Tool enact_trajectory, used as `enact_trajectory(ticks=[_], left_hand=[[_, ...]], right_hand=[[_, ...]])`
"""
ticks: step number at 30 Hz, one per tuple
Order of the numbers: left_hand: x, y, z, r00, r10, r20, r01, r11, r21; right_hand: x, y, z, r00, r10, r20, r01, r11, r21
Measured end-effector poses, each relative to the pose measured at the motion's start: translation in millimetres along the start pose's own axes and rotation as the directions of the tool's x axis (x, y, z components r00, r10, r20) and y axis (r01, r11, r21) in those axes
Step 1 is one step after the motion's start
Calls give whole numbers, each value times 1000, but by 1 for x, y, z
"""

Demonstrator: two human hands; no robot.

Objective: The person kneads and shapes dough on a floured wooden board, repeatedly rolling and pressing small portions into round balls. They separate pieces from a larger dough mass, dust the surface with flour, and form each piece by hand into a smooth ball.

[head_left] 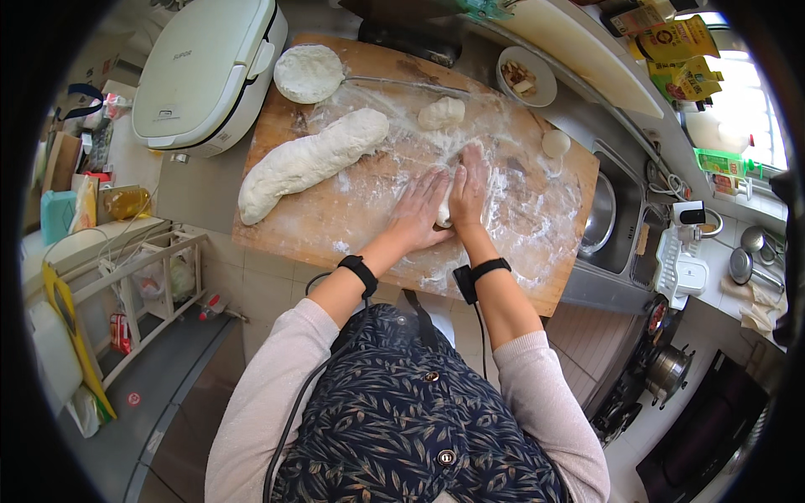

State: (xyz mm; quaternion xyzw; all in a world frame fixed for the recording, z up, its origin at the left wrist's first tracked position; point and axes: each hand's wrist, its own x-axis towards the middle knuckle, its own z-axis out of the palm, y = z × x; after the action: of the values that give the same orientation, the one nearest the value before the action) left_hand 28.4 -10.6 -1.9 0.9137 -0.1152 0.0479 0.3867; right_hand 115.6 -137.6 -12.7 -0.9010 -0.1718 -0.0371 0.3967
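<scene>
Both floured hands meet on a wooden board point(377, 207) dusted with flour. My left hand point(420, 207) and my right hand point(470, 185) press from either side around a small piece of dough point(444, 210), mostly hidden between them. Left of them lies a long thick dough log point(314, 160). A short lump of dough point(441, 114) is just beyond the hands, and a small round white piece point(556, 144) lies to their right. At the board's far left corner is a round container of flour point(308, 73), beside a thin rod point(405, 85).
A white electric appliance point(204, 69) stands left of the board. Behind the board is a white bowl point(544, 88) with food pieces. A steel sink point(613, 217) adjoins its right side, with a white dish rack point(673, 270) beyond. A pot point(668, 374) stands on the stove at lower right.
</scene>
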Motion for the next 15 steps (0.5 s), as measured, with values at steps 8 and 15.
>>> enact_trajectory(ticks=[8, 15], left_hand=[[-10, 37, 5, 961, 77, 265, -60, 996, -72], [-26, -4, -6, 993, 39, 108, -41, 999, 22]], right_hand=[[-89, -37, -13, 965, 252, -75, -217, 925, 312], [-20, -8, -6, 994, -104, 16, 106, 973, -208]])
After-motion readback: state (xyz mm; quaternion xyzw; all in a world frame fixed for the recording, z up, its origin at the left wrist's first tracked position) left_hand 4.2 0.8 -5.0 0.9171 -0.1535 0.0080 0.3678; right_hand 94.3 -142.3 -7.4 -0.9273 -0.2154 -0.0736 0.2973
